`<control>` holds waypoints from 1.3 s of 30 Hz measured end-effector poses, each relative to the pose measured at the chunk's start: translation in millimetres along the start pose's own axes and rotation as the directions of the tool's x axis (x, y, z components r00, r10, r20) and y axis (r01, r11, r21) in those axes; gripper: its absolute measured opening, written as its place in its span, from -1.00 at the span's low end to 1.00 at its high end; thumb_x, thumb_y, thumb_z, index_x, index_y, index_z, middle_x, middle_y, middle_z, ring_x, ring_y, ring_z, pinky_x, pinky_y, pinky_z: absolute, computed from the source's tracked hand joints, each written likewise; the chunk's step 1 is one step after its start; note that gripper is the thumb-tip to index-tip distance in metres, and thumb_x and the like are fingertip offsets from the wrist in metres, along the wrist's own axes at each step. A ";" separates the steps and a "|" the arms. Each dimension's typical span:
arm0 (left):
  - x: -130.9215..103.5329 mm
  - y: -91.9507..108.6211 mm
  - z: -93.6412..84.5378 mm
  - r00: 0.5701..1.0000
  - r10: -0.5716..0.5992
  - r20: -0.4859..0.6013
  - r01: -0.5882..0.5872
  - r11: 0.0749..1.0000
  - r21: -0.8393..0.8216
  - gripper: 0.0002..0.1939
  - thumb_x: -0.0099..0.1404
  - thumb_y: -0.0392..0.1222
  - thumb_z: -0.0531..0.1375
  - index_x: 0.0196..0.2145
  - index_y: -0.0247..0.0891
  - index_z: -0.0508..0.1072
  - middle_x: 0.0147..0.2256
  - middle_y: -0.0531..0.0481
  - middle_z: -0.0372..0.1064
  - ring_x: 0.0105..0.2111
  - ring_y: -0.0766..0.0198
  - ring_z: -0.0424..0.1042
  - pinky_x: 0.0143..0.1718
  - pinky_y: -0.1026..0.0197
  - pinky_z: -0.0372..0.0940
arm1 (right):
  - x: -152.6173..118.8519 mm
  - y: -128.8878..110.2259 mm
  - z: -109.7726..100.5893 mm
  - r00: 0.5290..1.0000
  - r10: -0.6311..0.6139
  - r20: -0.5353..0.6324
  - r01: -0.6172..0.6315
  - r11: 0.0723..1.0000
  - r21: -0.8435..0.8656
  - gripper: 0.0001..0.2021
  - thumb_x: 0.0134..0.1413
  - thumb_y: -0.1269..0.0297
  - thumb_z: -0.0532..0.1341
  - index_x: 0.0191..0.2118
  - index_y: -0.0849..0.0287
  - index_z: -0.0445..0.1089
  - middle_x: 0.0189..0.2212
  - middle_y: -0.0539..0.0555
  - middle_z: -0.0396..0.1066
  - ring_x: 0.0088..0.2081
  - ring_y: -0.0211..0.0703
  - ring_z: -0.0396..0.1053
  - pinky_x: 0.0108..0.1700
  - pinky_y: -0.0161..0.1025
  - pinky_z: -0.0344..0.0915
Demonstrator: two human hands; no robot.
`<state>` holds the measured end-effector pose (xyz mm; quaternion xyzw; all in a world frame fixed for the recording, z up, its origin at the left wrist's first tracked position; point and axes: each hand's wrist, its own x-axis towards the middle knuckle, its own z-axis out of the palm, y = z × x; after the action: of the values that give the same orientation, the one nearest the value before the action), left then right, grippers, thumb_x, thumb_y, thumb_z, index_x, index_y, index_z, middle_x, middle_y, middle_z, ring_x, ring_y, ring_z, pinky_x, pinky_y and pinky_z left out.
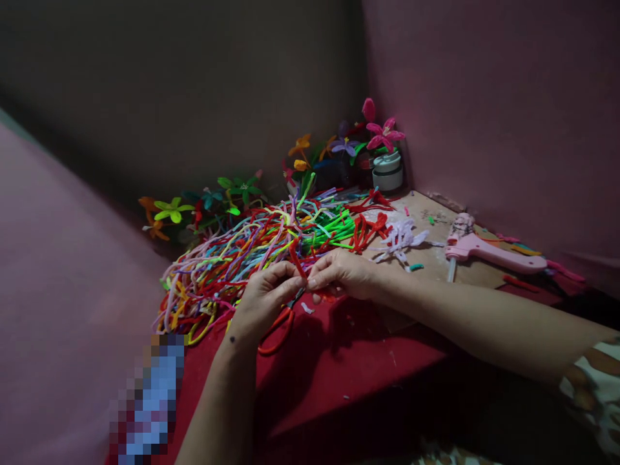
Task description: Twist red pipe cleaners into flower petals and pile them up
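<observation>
Both hands meet near the middle of the view, over the red table cover. My left hand (271, 290) pinches a red pipe cleaner (296, 258) whose upper end sticks up between the fingers. From the right, my right hand (339, 274) closes its thumb and fingers on the same red piece, close to the left fingertips. Some red fuzzy material shows under the right fingers. Just below the hands lie scissors with red handles (283, 332), partly hidden by the left hand. Behind them spreads a big heap of coloured pipe cleaners (252, 239).
A pink glue gun (489, 250) lies on the brown board (431, 213) at the right. Beside it are white pipe cleaner shapes (400, 239) and red ones (371, 231). Pipe cleaner flowers (385, 134) and a lidded jar (387, 174) stand at the back.
</observation>
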<state>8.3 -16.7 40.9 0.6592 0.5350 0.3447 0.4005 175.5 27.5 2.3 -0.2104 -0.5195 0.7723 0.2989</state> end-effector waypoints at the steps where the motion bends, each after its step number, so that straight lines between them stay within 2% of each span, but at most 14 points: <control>1: -0.1 -0.4 -0.3 1.000 -0.011 0.013 0.011 1.000 -0.018 -0.85 0.06 -0.15 0.21 -0.49 -0.31 0.43 -0.55 0.05 0.29 -0.56 0.40 0.19 -0.52 0.34 0.07 | -0.3 0.0 0.5 1.000 0.005 -0.001 -0.005 1.000 -0.006 -0.91 -0.30 0.40 0.23 -0.63 0.32 0.35 -0.74 0.02 0.36 -0.77 -0.47 -0.02 -0.72 -0.42 -0.18; 7: 0.3 -2.6 1.7 0.993 -0.111 0.048 0.117 0.981 -0.157 -0.82 0.01 -0.14 0.25 -0.53 -0.32 0.38 -0.62 0.11 0.19 -0.62 0.47 0.10 -0.59 0.36 -0.02 | -2.4 1.2 5.8 0.995 -0.031 -0.093 0.020 0.993 -0.118 -0.91 -0.32 0.41 0.24 -0.65 0.31 0.34 -0.75 0.00 0.34 -0.75 -0.46 0.02 -0.69 -0.42 -0.11; 11: 2.2 -5.3 9.1 0.987 -0.156 0.028 0.158 0.969 -0.187 -0.77 0.01 -0.09 0.24 -0.51 -0.32 0.35 -0.63 0.13 0.14 -0.64 0.47 0.05 -0.60 0.37 -0.05 | -5.3 2.2 11.2 0.973 -0.146 -0.176 0.091 0.953 -0.289 -0.90 -0.26 0.42 0.19 -0.67 0.30 0.33 -0.75 -0.02 0.28 -0.70 -0.40 0.10 -0.63 -0.39 0.01; 13: 2.9 -5.2 14.2 0.991 -0.135 -0.017 0.130 0.977 -0.167 -0.76 0.02 -0.08 0.22 -0.52 -0.32 0.32 -0.63 0.13 0.13 -0.63 0.47 0.05 -0.59 0.36 -0.03 | -6.5 3.9 12.5 0.945 -0.255 -0.205 0.143 0.886 -0.442 -0.85 -0.20 0.40 0.16 -0.67 0.29 0.33 -0.74 -0.03 0.25 -0.67 -0.39 0.11 -0.59 -0.38 0.02; 16: 3.1 -2.8 20.8 0.994 -0.053 -0.093 0.046 0.996 -0.076 -0.79 0.06 -0.11 0.19 -0.53 -0.30 0.29 -0.59 0.13 0.12 -0.59 0.44 0.07 -0.55 0.36 0.03 | -7.2 7.6 12.3 0.868 -0.444 -0.221 0.197 0.718 -0.668 -0.82 -0.14 0.38 0.16 -0.66 0.29 0.34 -0.72 -0.04 0.21 -0.61 -0.40 0.09 -0.53 -0.39 0.01; 18: 2.8 -1.5 23.2 0.992 0.026 -0.124 -0.027 1.000 -0.011 -0.83 0.10 -0.13 0.15 -0.50 -0.29 0.29 -0.55 0.12 0.15 -0.54 0.42 0.12 -0.49 0.35 0.08 | -6.6 9.3 11.5 0.836 -0.506 -0.212 0.217 0.660 -0.719 -0.83 -0.12 0.38 0.15 -0.63 0.29 0.35 -0.70 -0.05 0.22 -0.59 -0.40 0.09 -0.51 -0.39 0.01; 20: 2.3 -1.8 23.9 0.990 0.062 -0.126 -0.062 0.998 0.007 -0.85 0.13 -0.15 0.12 -0.48 -0.29 0.29 -0.53 0.11 0.17 -0.51 0.41 0.15 -0.47 0.35 0.11 | -5.3 9.3 11.2 0.843 -0.496 -0.209 0.232 0.684 -0.692 -0.83 -0.12 0.38 0.14 -0.62 0.29 0.35 -0.70 -0.05 0.21 -0.59 -0.40 0.10 -0.51 -0.39 0.01; 22: 1.7 -3.7 23.2 0.989 0.067 -0.129 -0.068 0.998 -0.003 -0.85 0.15 -0.14 0.10 -0.46 -0.28 0.28 -0.52 0.11 0.18 -0.51 0.40 0.17 -0.46 0.34 0.12 | -4.2 7.4 11.6 0.873 -0.438 -0.214 0.232 0.759 -0.608 -0.83 -0.13 0.37 0.14 -0.64 0.29 0.32 -0.71 -0.06 0.20 -0.61 -0.40 0.09 -0.53 -0.40 0.00; 27: 1.3 -10.9 20.6 0.968 0.108 -0.228 -0.112 0.994 -0.008 -0.86 0.17 -0.13 0.09 -0.44 -0.26 0.28 -0.52 0.10 0.22 -0.51 0.39 0.22 -0.44 0.33 0.16 | -4.1 1.2 12.5 0.954 -0.252 -0.165 0.201 0.940 -0.275 -0.86 -0.16 0.36 0.16 -0.61 0.30 0.32 -0.69 -0.04 0.26 -0.61 -0.39 0.12 -0.51 -0.38 0.05; 30: 1.7 -13.9 21.3 0.966 0.121 -0.230 -0.125 0.992 -0.004 -0.86 0.19 -0.12 0.08 -0.42 -0.25 0.27 -0.53 0.10 0.24 -0.52 0.38 0.25 -0.45 0.32 0.18 | -4.2 1.8 12.0 0.954 -0.242 -0.178 0.202 0.955 -0.218 -0.86 -0.19 0.35 0.19 -0.62 0.30 0.33 -0.69 -0.04 0.26 -0.61 -0.40 0.10 -0.48 -0.37 0.05; 32: 1.9 -15.7 23.5 0.942 0.203 -0.265 -0.175 0.976 0.127 -0.87 0.21 -0.14 0.06 -0.40 -0.25 0.28 -0.51 0.08 0.24 -0.51 0.37 0.26 -0.44 0.31 0.19 | -3.5 3.3 11.9 0.944 -0.237 -0.228 0.185 0.956 -0.226 -0.86 -0.20 0.34 0.19 -0.63 0.29 0.31 -0.70 -0.06 0.23 -0.62 -0.41 0.08 -0.50 -0.37 0.03; 34: 1.9 -17.9 26.5 0.877 0.382 -0.290 -0.261 0.887 0.380 -0.90 0.23 -0.19 0.05 -0.37 -0.25 0.30 -0.46 0.04 0.26 -0.45 0.34 0.28 -0.37 0.29 0.21 | -2.4 4.6 11.8 0.934 -0.230 -0.272 0.161 0.953 -0.255 -0.86 -0.21 0.33 0.19 -0.62 0.29 0.30 -0.71 -0.08 0.20 -0.62 -0.42 0.05 -0.52 -0.37 -0.01; 37: 1.8 -22.1 30.3 0.769 0.612 -0.185 -0.328 0.625 0.708 -0.91 0.24 -0.28 0.03 -0.33 -0.25 0.32 -0.39 -0.02 0.29 -0.36 0.31 0.31 -0.29 0.26 0.21 | -1.1 5.5 11.2 0.915 -0.263 -0.305 0.149 0.925 -0.350 -0.86 -0.22 0.33 0.17 -0.63 0.29 0.28 -0.71 -0.09 0.16 -0.61 -0.41 0.03 -0.53 -0.37 -0.03; 39: 1.4 -23.6 31.0 0.755 0.645 -0.114 -0.328 0.523 0.787 -0.88 0.25 -0.30 0.00 -0.30 -0.25 0.32 -0.36 -0.04 0.30 -0.35 0.31 0.31 -0.30 0.28 0.21 | -0.8 6.2 10.3 0.901 -0.311 -0.302 0.162 0.888 -0.430 -0.85 -0.20 0.34 0.15 -0.64 0.28 0.26 -0.70 -0.09 0.13 -0.59 -0.41 0.02 -0.52 -0.38 -0.02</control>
<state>25.8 -17.7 6.0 0.8023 0.4823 0.3282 -0.1265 168.0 18.2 0.3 -0.3389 -0.6223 0.5562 0.4342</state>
